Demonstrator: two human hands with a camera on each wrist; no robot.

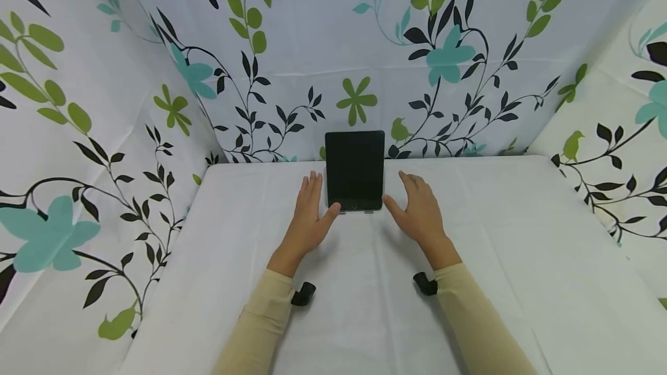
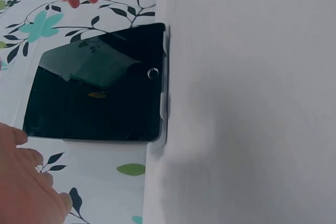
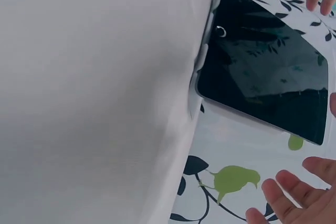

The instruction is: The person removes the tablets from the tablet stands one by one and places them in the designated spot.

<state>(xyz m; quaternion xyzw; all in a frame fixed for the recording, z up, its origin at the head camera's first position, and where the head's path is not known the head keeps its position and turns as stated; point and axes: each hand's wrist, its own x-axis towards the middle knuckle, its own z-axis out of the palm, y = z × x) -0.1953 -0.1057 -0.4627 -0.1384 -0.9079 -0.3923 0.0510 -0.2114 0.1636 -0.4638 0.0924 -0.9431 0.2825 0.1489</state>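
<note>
Sleeves (image 1: 263, 318) lie low; left hand (image 1: 307, 221) and right hand (image 1: 418, 211), both empty, are each side of the tall tablet (image 1: 355, 168) mid-frame.

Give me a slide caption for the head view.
Left hand and right hand flank a propped-up tablet on a white table, patterned cloth behind.

White-covered surface (image 1: 500, 282), faint creases, centre to 6 o'clock; printed fabric backdrop (image 1: 323, 57) at 12 o'clock, bluish cast; matching 9 o'clock panel (image 1: 125, 138); 3 o'clock panel (image 1: 599, 106), warmer tint; leaves, flowers, birds in green, teal, black; soft diffuse light
</note>
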